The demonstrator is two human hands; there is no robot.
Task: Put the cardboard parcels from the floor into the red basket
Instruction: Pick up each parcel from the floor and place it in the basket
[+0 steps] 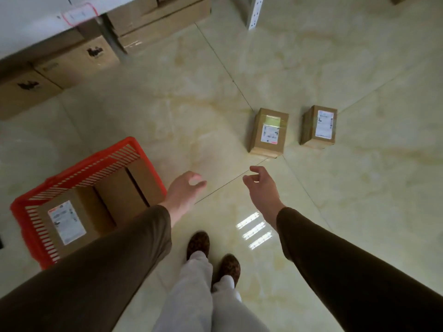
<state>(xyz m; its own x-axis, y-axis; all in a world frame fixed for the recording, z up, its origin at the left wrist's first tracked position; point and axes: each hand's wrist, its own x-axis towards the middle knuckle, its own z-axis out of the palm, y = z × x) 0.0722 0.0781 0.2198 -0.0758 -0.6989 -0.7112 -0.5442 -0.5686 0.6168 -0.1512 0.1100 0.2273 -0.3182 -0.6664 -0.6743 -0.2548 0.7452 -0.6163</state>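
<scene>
Head view: person standing on tiled floor (167,121).
Left hand (184,188): hanging empty, fingers loosely curled.
Right hand (261,185): hanging empty, fingers loosely spread.
Parcels: two (268,131) (318,127) sitting side by side on floor ahead.
Red basket (79,168): sitting at left, holding three parcels.

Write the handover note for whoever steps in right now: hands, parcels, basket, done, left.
Left hand: open, empty, out over the floor beside the basket.
Right hand: open, empty, reaching toward the near parcel.
Red basket: on the floor at the left, already holding parcels; one labelled parcel shows, with more cardboard behind it.
Left to do: two parcels stand on the floor ahead to the right, the near parcel and the far parcel, apart from each other. Both go into the basket.
The cartons under the shelf look like stock.
</scene>
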